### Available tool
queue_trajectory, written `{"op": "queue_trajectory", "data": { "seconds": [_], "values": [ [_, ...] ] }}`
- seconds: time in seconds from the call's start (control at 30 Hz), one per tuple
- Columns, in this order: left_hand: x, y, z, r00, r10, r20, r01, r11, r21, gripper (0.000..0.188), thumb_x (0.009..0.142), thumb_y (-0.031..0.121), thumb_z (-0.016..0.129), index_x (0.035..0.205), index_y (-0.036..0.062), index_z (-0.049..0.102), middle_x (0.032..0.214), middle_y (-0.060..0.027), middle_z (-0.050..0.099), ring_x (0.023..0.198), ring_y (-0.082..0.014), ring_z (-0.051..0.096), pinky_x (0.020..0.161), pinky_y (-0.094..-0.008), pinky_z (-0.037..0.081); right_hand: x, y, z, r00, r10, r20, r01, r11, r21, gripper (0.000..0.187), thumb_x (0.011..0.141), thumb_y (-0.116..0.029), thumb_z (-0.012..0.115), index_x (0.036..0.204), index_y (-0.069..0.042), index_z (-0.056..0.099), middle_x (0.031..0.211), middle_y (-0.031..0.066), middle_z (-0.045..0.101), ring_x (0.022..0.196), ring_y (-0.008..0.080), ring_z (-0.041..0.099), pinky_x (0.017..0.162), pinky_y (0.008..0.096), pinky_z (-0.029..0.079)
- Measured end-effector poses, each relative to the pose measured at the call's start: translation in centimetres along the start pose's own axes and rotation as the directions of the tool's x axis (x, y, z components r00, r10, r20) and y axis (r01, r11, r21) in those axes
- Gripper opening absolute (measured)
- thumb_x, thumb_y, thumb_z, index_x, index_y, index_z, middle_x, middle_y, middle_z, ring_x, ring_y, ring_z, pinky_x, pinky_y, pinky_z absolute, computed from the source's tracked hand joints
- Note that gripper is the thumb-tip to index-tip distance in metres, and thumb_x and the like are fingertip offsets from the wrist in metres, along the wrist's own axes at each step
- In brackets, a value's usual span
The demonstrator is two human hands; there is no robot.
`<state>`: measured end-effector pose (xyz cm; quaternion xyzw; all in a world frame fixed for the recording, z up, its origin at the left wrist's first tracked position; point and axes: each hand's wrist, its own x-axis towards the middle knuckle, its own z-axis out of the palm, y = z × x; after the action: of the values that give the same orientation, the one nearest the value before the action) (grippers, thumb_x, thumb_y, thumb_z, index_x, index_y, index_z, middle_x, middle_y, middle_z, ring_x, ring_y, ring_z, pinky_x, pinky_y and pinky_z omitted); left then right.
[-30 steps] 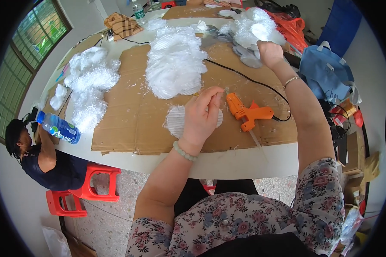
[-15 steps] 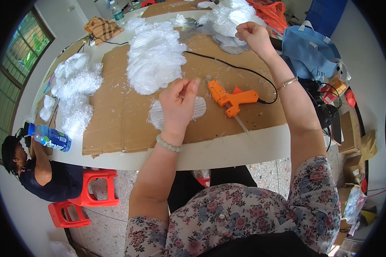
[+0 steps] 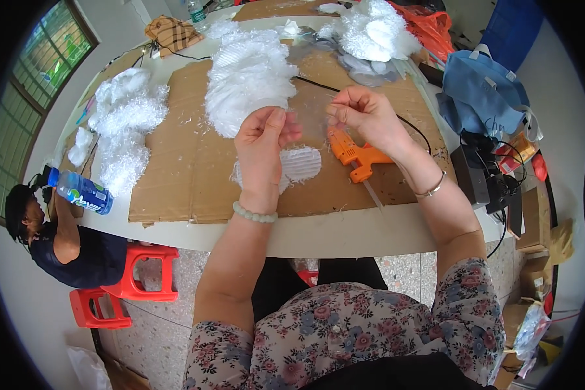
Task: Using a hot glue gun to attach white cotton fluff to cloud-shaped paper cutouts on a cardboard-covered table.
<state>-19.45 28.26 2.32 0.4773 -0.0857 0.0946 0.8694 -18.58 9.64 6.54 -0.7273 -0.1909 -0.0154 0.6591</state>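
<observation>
Both hands are raised over the brown cardboard sheet (image 3: 175,188), their fingertips facing each other with a small gap. My left hand (image 3: 263,146) is closed in a pinch above a white ribbed, fuzzy pad (image 3: 302,164). Closed in a similar pinch, my right hand (image 3: 367,120) hovers beside and above an orange glue gun (image 3: 357,156). A faint see-through patch shows between the hands, too unclear to name. The glue gun lies on the cardboard with a clear stick out of its back end. Farther away is a stack of white fluffy pads (image 3: 247,78).
White fluffy pieces (image 3: 123,123) lie at the left, near a blue-capped bottle (image 3: 81,192). More white fluff (image 3: 370,32) sits at the far right, by grey discs (image 3: 368,68) and a blue bag (image 3: 481,91). A person (image 3: 71,240) sits beyond the left table edge, near red stools (image 3: 149,270).
My right hand has come down and left from the far right toward my left hand, which has stayed nearly in place. The whole view has shifted slightly.
</observation>
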Motion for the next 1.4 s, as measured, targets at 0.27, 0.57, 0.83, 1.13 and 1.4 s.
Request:
{"op": "queue_trajectory", "data": {
  "seconds": [0.27, 0.57, 0.83, 1.13, 1.4],
  "values": [
    [0.3, 1.5, 0.1, 0.984, 0.022, -0.177, -0.050, 0.987, -0.154, 0.021, 0.088, 0.012, 0.051, 0.102, -0.0034, 0.053, 0.093, -0.0152, 0.059, 0.076, -0.0255, 0.062, 0.065, -0.0318, 0.052, 4.0, 1.2, -5.6, 0.976, 0.127, -0.175, -0.120, 0.992, 0.046, 0.013, 0.085, -0.018, 0.060, 0.088, -0.006, 0.063, 0.071, -0.0009, 0.061, 0.057, 0.0033, 0.048, 0.054, 0.0176, 0.038],
    [0.6, 0.6, -0.3, 0.982, 0.004, -0.190, -0.029, 0.991, -0.129, 0.026, 0.082, -0.002, 0.041, 0.107, -0.0023, 0.047, 0.094, -0.0168, 0.057, 0.075, -0.0260, 0.061, 0.067, -0.0328, 0.052, 8.9, 9.5, -17.0, 0.738, 0.381, -0.557, -0.509, 0.856, -0.090, 0.017, 0.084, -0.017, 0.054, 0.092, -0.004, 0.061, 0.075, 0.0048, 0.062, 0.059, 0.0093, 0.052, 0.056, 0.0221, 0.043],
    [0.5, 0.6, 0.2, 0.987, 0.040, -0.158, -0.036, 0.999, 0.032, 0.036, 0.083, -0.003, 0.045, 0.119, 0.0019, 0.044, 0.089, -0.0122, 0.061, 0.069, -0.0136, 0.058, 0.061, -0.0245, 0.048, 7.3, 5.9, -12.4, 0.864, -0.132, -0.486, -0.371, 0.487, -0.791, 0.037, 0.081, -0.016, 0.055, 0.115, 0.000, 0.055, 0.097, 0.0103, 0.064, 0.085, 0.0186, 0.060, 0.079, 0.0281, 0.046],
    [-0.3, 0.9, 0.9, 0.991, 0.049, 0.125, -0.089, 0.938, 0.336, 0.056, 0.080, -0.005, 0.045, 0.134, 0.0055, 0.032, 0.081, -0.0053, 0.060, 0.063, -0.0066, 0.050, 0.057, -0.0196, 0.043, 2.8, -1.5, -0.6, 0.972, -0.202, 0.118, 0.234, 0.840, -0.490, 0.028, 0.087, -0.011, 0.053, 0.114, -0.004, 0.057, 0.094, 0.0034, 0.062, 0.081, 0.0082, 0.053, 0.074, 0.0231, 0.045],
    [-1.0, 4.0, 1.2, 0.916, -0.129, 0.379, 0.017, 0.959, 0.284, 0.064, 0.072, -0.004, 0.045, 0.134, 0.0054, 0.033, 0.071, -0.0076, 0.058, 0.057, -0.0084, 0.042, 0.054, -0.0201, 0.035, 0.7, -4.1, -0.3, 0.757, -0.446, 0.477, 0.635, 0.672, -0.380, 0.029, 0.087, -0.001, 0.051, 0.115, -0.004, 0.056, 0.107, 0.0029, 0.060, 0.095, 0.0102, 0.055, 0.082, 0.0235, 0.046]
  ]
}}
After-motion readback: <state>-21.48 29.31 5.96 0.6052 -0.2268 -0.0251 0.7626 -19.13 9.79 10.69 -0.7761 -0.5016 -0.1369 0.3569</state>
